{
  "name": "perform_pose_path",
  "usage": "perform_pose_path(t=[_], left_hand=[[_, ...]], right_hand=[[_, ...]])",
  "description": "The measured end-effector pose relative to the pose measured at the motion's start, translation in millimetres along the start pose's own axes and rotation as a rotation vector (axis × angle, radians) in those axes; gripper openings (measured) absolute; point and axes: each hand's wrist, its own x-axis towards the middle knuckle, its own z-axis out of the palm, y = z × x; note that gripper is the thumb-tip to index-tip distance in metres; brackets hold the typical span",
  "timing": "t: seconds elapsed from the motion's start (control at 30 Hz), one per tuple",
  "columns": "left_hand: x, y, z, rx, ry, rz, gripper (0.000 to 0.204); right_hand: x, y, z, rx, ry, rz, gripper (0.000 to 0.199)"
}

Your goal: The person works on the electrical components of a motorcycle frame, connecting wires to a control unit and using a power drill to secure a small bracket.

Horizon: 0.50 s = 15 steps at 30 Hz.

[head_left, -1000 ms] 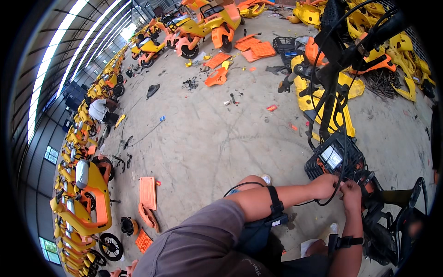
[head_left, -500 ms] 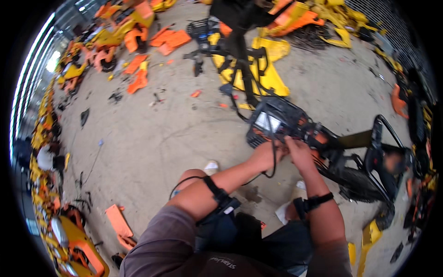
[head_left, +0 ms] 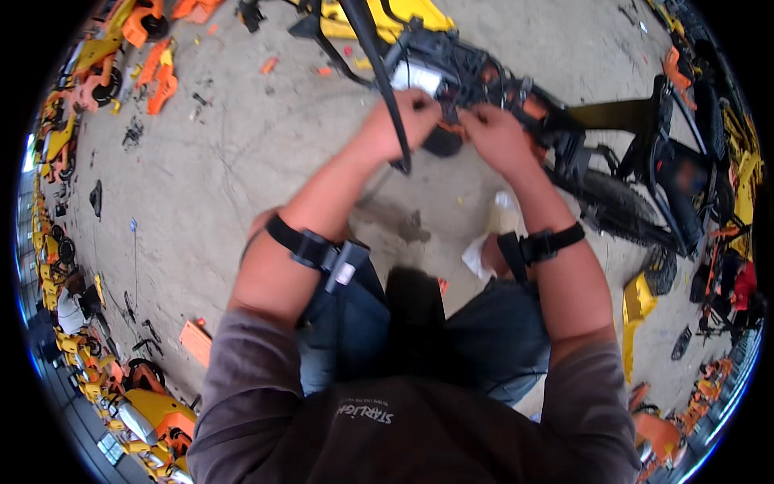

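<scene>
A stripped-down scooter frame (head_left: 556,113), black with bits of orange, lies across the upper right in front of me. Its middle part (head_left: 476,77) is a dark box-like section with tangled wiring and a white label (head_left: 415,78). My left hand (head_left: 403,125) is closed at the near edge of this section, its fingertips pinched at the wires. A black tube or thick cable (head_left: 391,109) passes over that hand. Just to the right, my right hand (head_left: 496,135) is also closed, fingers curled against the same spot. What either pinches is too small and blurred to name.
The scooter's rear wheel (head_left: 613,198) and black rear rack (head_left: 681,169) extend right. Yellow panels (head_left: 403,16) lie beyond the frame. Orange and yellow body parts (head_left: 157,85) are scattered at left. A yellow strip (head_left: 637,319) lies at right. Scooters (head_left: 145,411) line the left edge.
My view has tilted down and shifted right, so the scooter sits higher in it. My hands have moved apart slightly, staying at the wiring. The black tube now crosses my left hand.
</scene>
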Motion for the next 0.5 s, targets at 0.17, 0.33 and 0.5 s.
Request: perform_pose_path(t=[0.17, 0.33, 0.5], left_hand=[[-3, 13, -9, -0.104, -0.08, -0.07, 0.029], [-4, 10, -7, -0.068, -0.15, -0.065, 0.028], [-4, 17, -2, -0.057, -0.171, -0.056, 0.03]], right_hand=[[-3, -3, -2, 0.011, -0.086, 0.051, 0.036], [-4, -12, 3, 0.017, -0.101, 0.025, 0.036], [-5, -10, 1, -0.004, -0.104, -0.009, 0.036]])
